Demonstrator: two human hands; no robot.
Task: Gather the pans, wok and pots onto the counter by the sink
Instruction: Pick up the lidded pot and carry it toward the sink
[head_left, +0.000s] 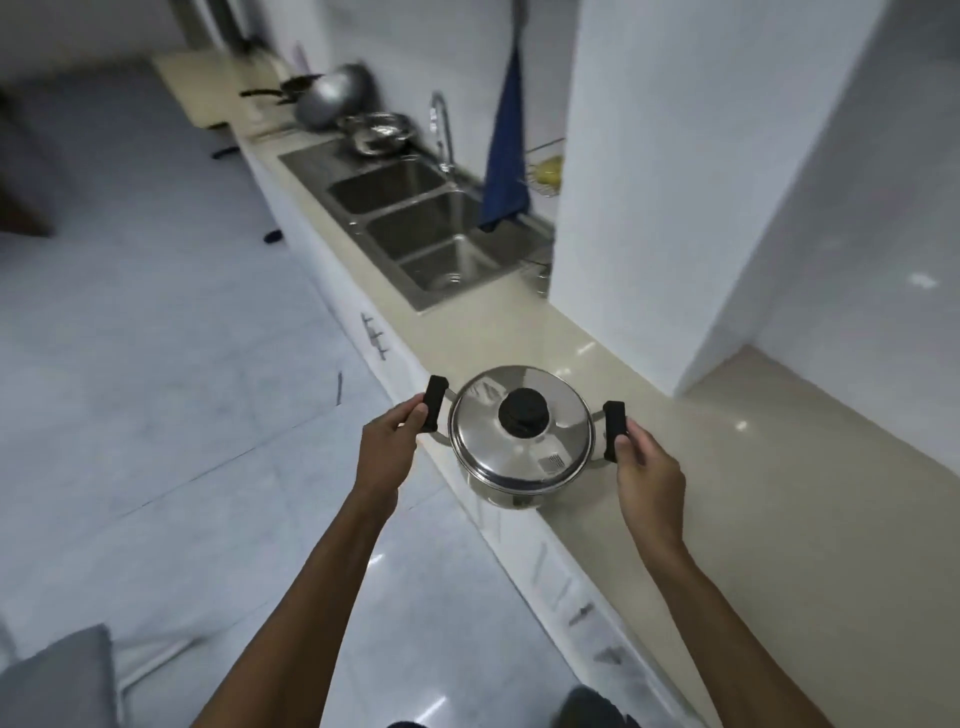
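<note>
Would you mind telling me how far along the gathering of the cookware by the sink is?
Already gathered past the sink: a wok, a dark pan and steel pots. In hand: the lidded pot, gripped at its side handles by the left hand and right hand, over the counter edge. Left: carrying it to the others.

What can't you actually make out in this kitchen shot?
Head view only:
- Inside of the pot: covered by its lid.
- Whether the pot rests on the counter or is lifted: its base is hidden.
- Cookware pile beyond the sink: far and blurred, so the count is uncertain.
- Yellow thing in the wire rack: cut off by the wall.
</note>
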